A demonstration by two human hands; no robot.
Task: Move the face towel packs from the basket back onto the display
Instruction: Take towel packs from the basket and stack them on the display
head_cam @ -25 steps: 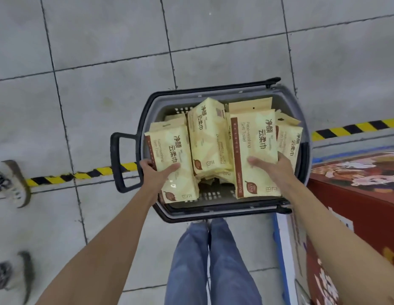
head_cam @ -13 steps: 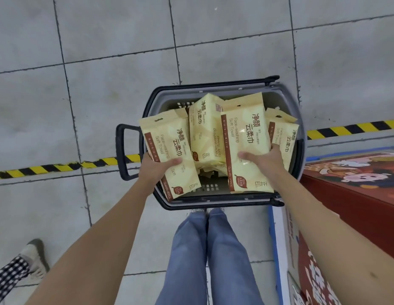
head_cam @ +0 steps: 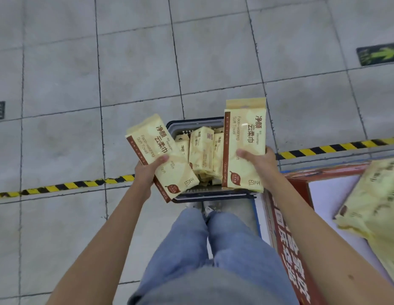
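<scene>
A grey shopping basket (head_cam: 191, 124) stands on the floor in front of me with several cream face towel packs (head_cam: 201, 148) upright inside. My left hand (head_cam: 147, 170) grips one pack (head_cam: 156, 150), tilted, raised above the basket's left side. My right hand (head_cam: 261, 161) grips another pack (head_cam: 244, 137), held upright above the basket's right side. To the right is the red display (head_cam: 286, 234) with a white top (head_cam: 323, 201); cream packs (head_cam: 372, 203) lie on it at the frame's right edge, blurred.
Grey tiled floor all around, crossed by a yellow-black hazard stripe (head_cam: 66, 186) behind the basket. A green arrow floor sign (head_cam: 378, 55) is at the upper right. My jeans-clad legs (head_cam: 205, 249) stand just below the basket, beside the display's red side.
Both hands have lifted their packs up out of the basket. The view has risen and swung, bringing the display's white top and the packs on it into sight.
</scene>
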